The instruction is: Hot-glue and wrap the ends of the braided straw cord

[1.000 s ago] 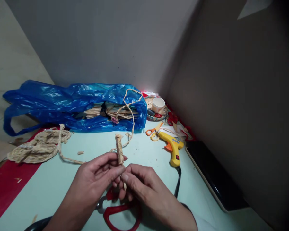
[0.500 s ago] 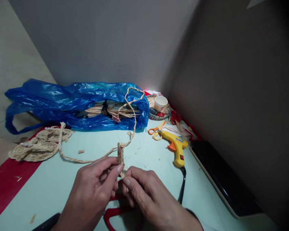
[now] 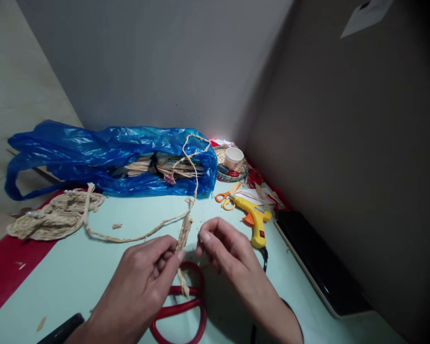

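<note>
My left hand (image 3: 143, 277) pinches a short braided straw piece (image 3: 183, 239) between thumb and fingers, holding it nearly upright above the table. A thin braided straw cord (image 3: 136, 236) runs from that piece leftward to a coiled heap (image 3: 53, 217) and also loops up toward the blue bag. My right hand (image 3: 225, 248) hovers just right of the braid, apart from it, its fingers curled and nothing visible in them. Red-handled scissors (image 3: 186, 310) lie on the table beneath both hands.
A blue plastic bag (image 3: 103, 157) holding straw strips lies at the back. A yellow glue gun (image 3: 254, 220), orange scissors (image 3: 225, 196) and a small basket with a white cup (image 3: 233, 156) sit at the right. A dark flat tray (image 3: 318, 267) lines the right wall.
My right hand has let go of the braided piece and moved up and to the right. The left hand keeps its pinch and the braid now leans lower.
</note>
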`<action>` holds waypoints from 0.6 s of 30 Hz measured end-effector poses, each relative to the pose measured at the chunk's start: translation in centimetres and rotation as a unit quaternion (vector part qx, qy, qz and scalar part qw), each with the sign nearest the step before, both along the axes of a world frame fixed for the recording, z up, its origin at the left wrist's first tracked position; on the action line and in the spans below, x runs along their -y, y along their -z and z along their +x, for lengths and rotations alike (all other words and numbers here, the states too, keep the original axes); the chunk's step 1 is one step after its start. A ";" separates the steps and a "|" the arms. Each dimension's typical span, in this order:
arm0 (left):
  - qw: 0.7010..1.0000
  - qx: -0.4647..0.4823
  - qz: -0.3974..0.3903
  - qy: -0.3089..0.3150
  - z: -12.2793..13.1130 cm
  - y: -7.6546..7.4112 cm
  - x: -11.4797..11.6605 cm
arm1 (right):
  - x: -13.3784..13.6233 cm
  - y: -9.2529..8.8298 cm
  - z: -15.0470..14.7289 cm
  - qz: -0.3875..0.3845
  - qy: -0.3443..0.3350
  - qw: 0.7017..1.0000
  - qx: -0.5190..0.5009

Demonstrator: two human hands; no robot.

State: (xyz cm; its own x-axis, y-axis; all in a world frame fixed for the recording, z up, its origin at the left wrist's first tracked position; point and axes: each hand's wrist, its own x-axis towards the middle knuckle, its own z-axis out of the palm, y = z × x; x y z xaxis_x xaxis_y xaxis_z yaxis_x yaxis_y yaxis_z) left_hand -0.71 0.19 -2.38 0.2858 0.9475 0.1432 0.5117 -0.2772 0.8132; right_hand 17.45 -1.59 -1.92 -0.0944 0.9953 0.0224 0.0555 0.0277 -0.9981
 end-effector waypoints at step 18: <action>0.914 -0.167 0.363 0.074 1.4 1.4 2.2 | -0.7 -0.7 -0.5 -0.043 0.024 0.982 -0.182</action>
State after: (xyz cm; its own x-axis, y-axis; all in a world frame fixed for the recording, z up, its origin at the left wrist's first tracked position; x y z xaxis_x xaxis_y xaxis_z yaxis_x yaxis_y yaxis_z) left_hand 0.74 -1.98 -3.80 0.5457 0.5850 0.6000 0.6107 -0.7679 0.1933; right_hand 16.90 -0.86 -1.18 -0.0485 0.9981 -0.0380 -0.3061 -0.0511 -0.9506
